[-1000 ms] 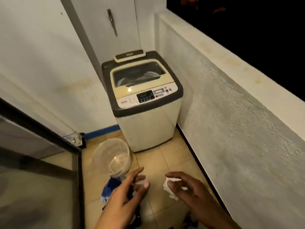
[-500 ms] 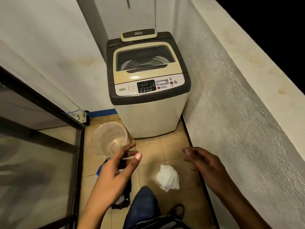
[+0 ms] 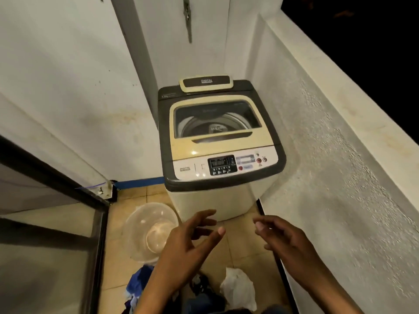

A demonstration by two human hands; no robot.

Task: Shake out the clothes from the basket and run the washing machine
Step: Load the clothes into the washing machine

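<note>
Left hand: your left hand (image 3: 188,243) hovered over the tiled floor (image 3: 240,250), fingers spread and relaxed, thumb out toward the right; it grasped nothing and touched nothing.
Right hand: your right hand (image 3: 288,241) hung beside it, near the foot of the parapet (image 3: 328,155), fingers loosely bent and pointing left; it too was released and carried nothing.
Gap between hands: the two were apart, fingertips facing each other across bare tile, just in front of the washer's base.
Washer: the top-loading washer (image 3: 217,155) stood in the corner between the white wall (image 3: 68,87) and the parapet, its cream lid (image 3: 217,130) down and flat. Through the lid window you could see the drum; what lay inside was too dim to tell.
Panel: the control panel (image 3: 223,165) ran along the front edge of the top, a dark display in the middle and round buttons to its right. The digits were too blurred to read.
Clothes: a blue and dark heap of clothes (image 3: 138,284) lay on the floor below your left forearm, partly hidden by it. A crumpled white cloth (image 3: 238,288) lay apart from the heap, on the tile under your right forearm.
Basin: a clear plastic basin (image 3: 149,230) sat on the floor left of the washer's base, just behind the heap, upright, with nothing visible in it.
Door: a dark-framed glass door (image 3: 52,245) filled the lower left.
</note>
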